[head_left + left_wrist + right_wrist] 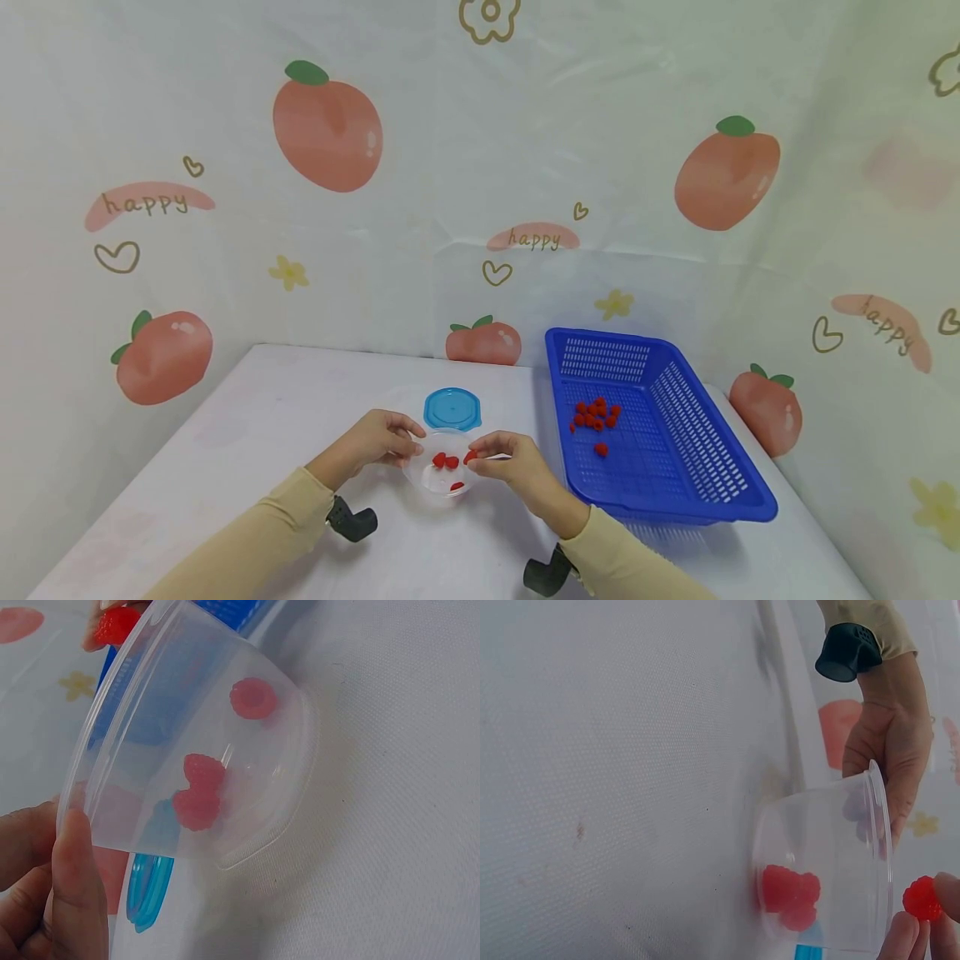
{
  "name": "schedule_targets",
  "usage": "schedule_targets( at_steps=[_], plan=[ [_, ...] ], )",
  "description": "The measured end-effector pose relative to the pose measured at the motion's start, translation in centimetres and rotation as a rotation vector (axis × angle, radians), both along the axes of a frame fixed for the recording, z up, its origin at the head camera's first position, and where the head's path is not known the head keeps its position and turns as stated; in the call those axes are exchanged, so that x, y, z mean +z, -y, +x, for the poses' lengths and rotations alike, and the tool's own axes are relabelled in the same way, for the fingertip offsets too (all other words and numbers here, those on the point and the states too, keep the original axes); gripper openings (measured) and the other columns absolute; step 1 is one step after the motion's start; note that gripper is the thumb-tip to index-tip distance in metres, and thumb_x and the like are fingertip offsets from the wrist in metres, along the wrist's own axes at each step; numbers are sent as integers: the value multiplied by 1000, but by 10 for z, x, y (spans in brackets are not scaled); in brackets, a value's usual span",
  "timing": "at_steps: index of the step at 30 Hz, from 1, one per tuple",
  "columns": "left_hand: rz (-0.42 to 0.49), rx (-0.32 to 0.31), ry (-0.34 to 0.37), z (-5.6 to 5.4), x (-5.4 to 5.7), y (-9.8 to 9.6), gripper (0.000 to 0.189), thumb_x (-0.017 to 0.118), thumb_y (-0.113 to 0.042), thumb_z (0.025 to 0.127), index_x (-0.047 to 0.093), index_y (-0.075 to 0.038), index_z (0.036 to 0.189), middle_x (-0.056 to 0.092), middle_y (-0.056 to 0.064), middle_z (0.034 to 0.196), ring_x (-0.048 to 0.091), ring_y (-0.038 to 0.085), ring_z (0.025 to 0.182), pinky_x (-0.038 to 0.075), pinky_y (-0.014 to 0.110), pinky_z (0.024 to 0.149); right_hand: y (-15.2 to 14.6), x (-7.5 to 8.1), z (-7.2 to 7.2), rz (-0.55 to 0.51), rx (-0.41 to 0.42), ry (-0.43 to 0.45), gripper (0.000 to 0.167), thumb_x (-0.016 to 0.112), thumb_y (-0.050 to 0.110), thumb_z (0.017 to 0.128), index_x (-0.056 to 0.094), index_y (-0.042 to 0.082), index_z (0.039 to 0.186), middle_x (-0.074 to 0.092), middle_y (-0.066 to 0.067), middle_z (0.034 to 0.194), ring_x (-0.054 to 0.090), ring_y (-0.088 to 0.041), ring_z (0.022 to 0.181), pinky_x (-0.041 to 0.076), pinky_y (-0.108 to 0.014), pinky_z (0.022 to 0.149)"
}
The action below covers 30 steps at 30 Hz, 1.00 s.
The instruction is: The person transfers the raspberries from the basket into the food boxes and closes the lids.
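Observation:
A clear round plastic bowl [429, 485] stands on the table with 3 raspberries [253, 698] inside. My left hand [381, 439] pinches the bowl's rim at its left side, thumb and fingers on the edge in the left wrist view. Between the thumb and fingertips of my right hand [517, 467] is another raspberry [922, 898], held just above the rim on the right. Behind the bowl lies a blue lid [452, 408], flat on the table.
A blue plastic basket [675, 450] stands to the right, with several raspberries [596, 414] grouped toward its left side and one nearer the front. A white cloth printed with fruit hangs behind the table [225, 467].

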<state>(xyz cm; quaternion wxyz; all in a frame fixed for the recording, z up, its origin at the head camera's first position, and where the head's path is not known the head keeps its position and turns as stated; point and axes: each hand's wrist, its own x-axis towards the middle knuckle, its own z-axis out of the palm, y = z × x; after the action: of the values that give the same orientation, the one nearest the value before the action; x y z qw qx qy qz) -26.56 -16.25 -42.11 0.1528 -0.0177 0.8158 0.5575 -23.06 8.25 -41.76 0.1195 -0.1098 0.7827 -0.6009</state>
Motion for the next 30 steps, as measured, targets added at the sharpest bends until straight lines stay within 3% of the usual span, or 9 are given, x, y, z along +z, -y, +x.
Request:
schedule_targets(
  at_steps=[15,21,30],
  plan=[
    [1,-5,-1,-1,-2,1,23,76,-8,82,68,-2,102,60,6,71,57,15,56,54,23,57,1,0,0,22,-4,0,30,75,15,84,67,-2,108,70,-8,99,60,-15,89,55,-31,83],
    [13,-10,-1,0,-1,1,24,75,-7,82,68,-1,104,60,6,71,57,15,56,54,23,58,2,0,1,0,-10,-6,30,72,9,85,65,-6,110,67,-20,104,60,-14,87,55,-30,81],
    [13,-6,-2,0,-2,1,23,75,-8,82,68,-1,103,60,6,71,57,15,56,54,23,58,1,-7,-4,6,-6,-3,28,71,6,86,64,-8,110,66,-22,106,60,-13,87,55,-31,81]
  ],
)
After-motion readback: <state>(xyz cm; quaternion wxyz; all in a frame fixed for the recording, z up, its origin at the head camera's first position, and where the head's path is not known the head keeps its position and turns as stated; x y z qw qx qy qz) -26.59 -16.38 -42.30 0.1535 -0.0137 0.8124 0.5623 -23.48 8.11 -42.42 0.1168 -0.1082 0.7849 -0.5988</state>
